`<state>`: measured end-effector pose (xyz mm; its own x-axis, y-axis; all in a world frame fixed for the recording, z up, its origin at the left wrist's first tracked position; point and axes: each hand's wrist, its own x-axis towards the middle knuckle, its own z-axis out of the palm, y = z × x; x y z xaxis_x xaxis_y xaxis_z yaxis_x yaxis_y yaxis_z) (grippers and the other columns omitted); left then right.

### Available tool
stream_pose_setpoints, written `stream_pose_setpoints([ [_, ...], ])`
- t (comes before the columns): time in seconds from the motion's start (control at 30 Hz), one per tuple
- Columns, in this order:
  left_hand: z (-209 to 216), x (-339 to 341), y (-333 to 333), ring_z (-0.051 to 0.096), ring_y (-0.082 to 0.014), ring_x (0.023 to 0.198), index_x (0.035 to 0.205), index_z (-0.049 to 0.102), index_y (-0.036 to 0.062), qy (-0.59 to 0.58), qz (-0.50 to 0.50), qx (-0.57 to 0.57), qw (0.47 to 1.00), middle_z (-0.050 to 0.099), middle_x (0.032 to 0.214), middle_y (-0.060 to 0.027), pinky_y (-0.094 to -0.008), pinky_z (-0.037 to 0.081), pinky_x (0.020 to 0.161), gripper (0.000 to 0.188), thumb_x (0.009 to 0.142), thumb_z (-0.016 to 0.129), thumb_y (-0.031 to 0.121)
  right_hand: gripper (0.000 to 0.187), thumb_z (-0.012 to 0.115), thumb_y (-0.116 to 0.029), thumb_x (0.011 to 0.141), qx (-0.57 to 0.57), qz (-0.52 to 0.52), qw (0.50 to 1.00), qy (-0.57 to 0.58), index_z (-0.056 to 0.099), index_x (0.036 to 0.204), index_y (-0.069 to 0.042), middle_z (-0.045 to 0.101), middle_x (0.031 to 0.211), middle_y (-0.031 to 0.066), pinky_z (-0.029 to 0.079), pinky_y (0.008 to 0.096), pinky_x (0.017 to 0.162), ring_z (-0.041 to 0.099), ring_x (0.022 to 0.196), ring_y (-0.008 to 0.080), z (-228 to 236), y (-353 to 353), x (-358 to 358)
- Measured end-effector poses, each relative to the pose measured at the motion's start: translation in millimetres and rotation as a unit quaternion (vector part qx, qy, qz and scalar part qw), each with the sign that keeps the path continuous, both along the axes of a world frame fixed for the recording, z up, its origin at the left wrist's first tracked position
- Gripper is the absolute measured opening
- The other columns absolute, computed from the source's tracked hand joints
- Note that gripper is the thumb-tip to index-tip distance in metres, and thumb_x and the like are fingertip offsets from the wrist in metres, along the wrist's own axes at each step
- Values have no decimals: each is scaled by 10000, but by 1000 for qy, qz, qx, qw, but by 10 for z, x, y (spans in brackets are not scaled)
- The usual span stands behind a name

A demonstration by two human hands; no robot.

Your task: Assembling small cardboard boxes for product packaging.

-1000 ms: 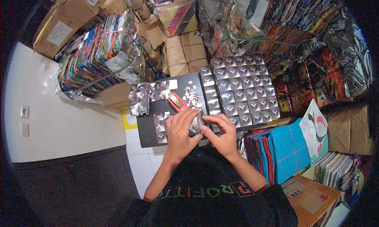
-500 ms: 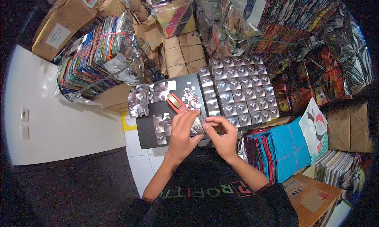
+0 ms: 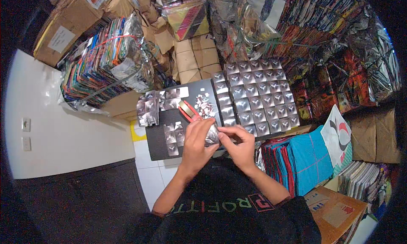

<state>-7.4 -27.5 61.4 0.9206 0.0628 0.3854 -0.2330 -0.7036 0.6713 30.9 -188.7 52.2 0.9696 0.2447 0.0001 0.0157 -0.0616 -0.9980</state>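
Both hands are over the near edge of the dark table, around a small dark printed box (image 3: 211,136). My left hand (image 3: 196,138) is closed on it from the left, fingers over its far side. From the right, my right hand (image 3: 238,145) presses thumb and forefinger together at the box's edge; whether a bit of tape lies between them is too small to tell. A red tape dispenser (image 3: 187,111) with a pale roll lies just beyond my left hand. Past it sits a loose pile of small white, red and dark cut pieces (image 3: 205,105).
Rows of small dark boxes (image 3: 263,100) cover the table's right side. Printed flat sheets (image 3: 148,108) lie at its left. Tied bundles (image 3: 101,63), paper parcels (image 3: 196,57) and a blue cloth stack (image 3: 311,159) crowd around. A cardboard box (image 3: 337,214) stands near right.
My right thumb and forefinger have shifted slightly at the box's edge, while the box tilts a little. My left hand keeps its hold almost unmoved.
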Motion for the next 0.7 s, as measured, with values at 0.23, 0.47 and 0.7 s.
stream_pose_setpoints([
  [0.23, 29, 36, 133, 607, -343, 1219, 1370, 593, 39, 18, 0, -14, 1000, 636, 1349, -150, -437, 476, 1048, 810, 628, 902, 134, 232, 708, -78, 922, 19, 41, 997, -67, 760, 1143, -30, 737, 1053, 122, 514, 321, 906, 680, 983, 208, 48, 4, 32],
  [0.47, 101, -51, 273, 553, -369, 1335, 1468, 519, 18, 131, -94, -184, 970, 567, 1451, -220, -438, 397, 1137, 819, 771, 863, 277, 200, 679, -169, 984, 29, 8, 999, -24, 764, 1082, -17, 731, 1051, 105, 495, 312, 906, 661, 1008, 190, -79, -89, 104],
  [0.7, -146, -72, 167, 605, -339, 1201, 1215, 618, -16, -29, -49, -247, 967, 643, 1216, -196, -463, 455, 1064, 741, 696, 923, 416, 512, 739, -348, 945, 106, 140, 984, -12, 667, 1282, 31, 665, 1217, 116, 446, 340, 1007, 598, 1146, 202, 13, -99, 98],
])
